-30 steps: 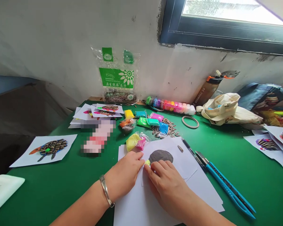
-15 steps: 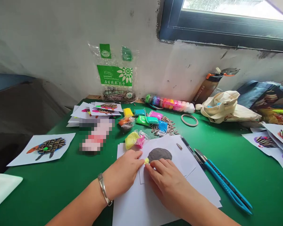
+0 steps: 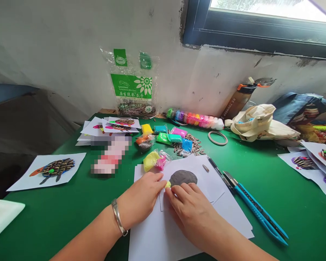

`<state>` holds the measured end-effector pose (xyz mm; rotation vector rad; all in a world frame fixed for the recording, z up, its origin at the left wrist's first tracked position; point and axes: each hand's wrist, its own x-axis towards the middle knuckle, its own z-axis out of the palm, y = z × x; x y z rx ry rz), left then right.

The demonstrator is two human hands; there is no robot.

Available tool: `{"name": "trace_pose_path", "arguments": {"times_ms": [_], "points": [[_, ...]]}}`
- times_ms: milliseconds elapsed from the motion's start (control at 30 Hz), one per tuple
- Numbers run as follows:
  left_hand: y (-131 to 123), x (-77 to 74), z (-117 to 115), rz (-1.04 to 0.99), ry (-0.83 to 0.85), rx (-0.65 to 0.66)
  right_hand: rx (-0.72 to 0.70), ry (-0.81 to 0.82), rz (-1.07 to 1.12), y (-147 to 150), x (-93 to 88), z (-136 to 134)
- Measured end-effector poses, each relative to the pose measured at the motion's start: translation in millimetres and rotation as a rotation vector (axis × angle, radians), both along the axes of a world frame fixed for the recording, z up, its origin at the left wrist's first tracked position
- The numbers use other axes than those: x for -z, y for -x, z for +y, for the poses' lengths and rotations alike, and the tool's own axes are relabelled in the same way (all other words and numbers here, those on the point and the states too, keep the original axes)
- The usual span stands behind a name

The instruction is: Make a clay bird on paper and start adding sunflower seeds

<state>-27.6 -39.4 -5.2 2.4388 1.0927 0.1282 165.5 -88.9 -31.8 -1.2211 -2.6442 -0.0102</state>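
A flat grey oval of modelling clay [image 3: 183, 177] is stuck on a small sheet of white paper, which lies on a stack of white paper [image 3: 149, 239]. At the oval's left edge sits a small lump of yellow clay [image 3: 167, 184]. My left hand [image 3: 141, 192] pinches the lump from the left with closed fingers. From the right, my right hand [image 3: 188, 203] presses its fingertips against the same lump, its other fingers curled over the lower edge of the grey oval. An opened packet of yellow clay [image 3: 151, 161] lies just beyond my left hand.
A pen [image 3: 220, 171] and a blue utility knife [image 3: 256, 206] lie right of the paper. Clay packets [image 3: 163, 138] and loose sunflower seeds [image 3: 194, 146] are behind. A seed bag [image 3: 133, 87] leans on the wall. Seed-decorated pictures [image 3: 47, 172] lie left, others right.
Both hands stay at the yellow clay beside the grey oval with hardly any movement. The whole view has shifted very slightly.
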Motion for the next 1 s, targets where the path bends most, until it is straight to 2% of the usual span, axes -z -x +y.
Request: {"name": "trace_pose_path", "arguments": {"times_ms": [200, 400, 733, 1000], "points": [[1, 3.7, -2, 0.012, -0.027, 0.021, 0.006, -0.017, -0.001, 4, 2.7, 0], [0, 0.5, -1, 0.039, -0.010, -0.005, 0.026, 0.006, -0.009, 5, 7.1, -2], [1, 6.3, -2, -0.006, -0.040, 0.002, 0.045, -0.021, 0.009, 11, 2.6, -2], [1, 5.0, -2, -0.035, -0.052, 0.000, 0.072, 0.045, 0.033, 3, 1.9, -1]]}}
